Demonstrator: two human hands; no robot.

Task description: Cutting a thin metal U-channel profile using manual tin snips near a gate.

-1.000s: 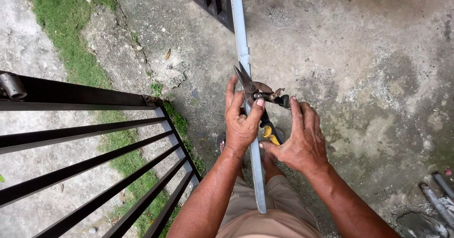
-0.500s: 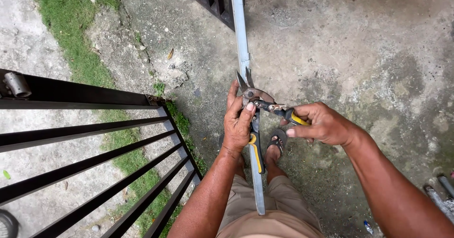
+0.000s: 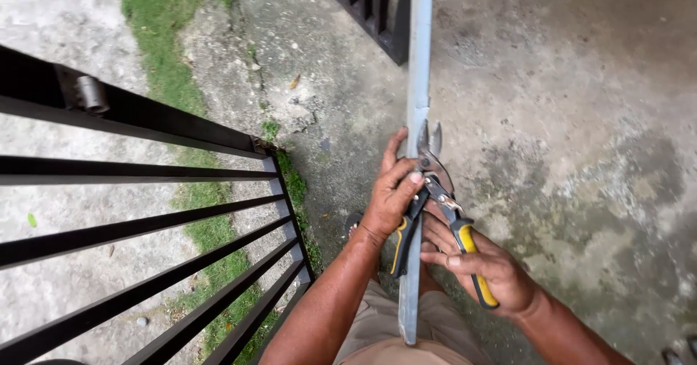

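A long grey metal strip (image 3: 418,82) runs upright through the middle of the head view, from my lap to the top edge. My left hand (image 3: 392,191) grips the strip at mid-height, thumb against the pivot of a pair of tin snips (image 3: 435,183). The snips have black and yellow handles, and their open blades sit at the strip's right edge. My right hand (image 3: 486,267) holds the lower yellow handle (image 3: 475,267); the other handle lies under my left palm.
A black metal gate (image 3: 145,191) with horizontal bars fills the left side, with a hinge barrel (image 3: 93,93) at its top. A second black barred frame (image 3: 370,9) stands behind the strip. Cracked concrete (image 3: 581,154) and a grass band (image 3: 160,38) lie below.
My right hand swung in from the right and down, so the snips' handles now point toward me. The blades turned up along the strip. My left hand stayed on the strip.
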